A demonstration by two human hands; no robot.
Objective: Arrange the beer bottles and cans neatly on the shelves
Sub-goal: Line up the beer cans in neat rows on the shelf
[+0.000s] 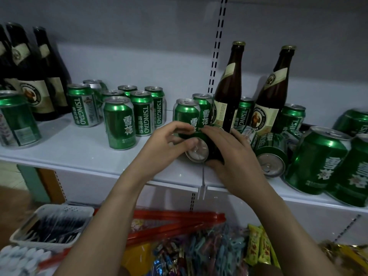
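On the white shelf, a green can lies on its side with its silver top facing me. My left hand curls round its left side, thumb on the lid. My right hand grips its right side from above. Behind them stand upright green cans and two brown bottles. Another can lies tipped over to the right. Upright green cans cluster left of centre.
Dark bottles stand at the far left behind a large green can. Big green cans crowd the shelf's right end. Below, a white basket, red sticks and coloured packets fill the lower shelf.
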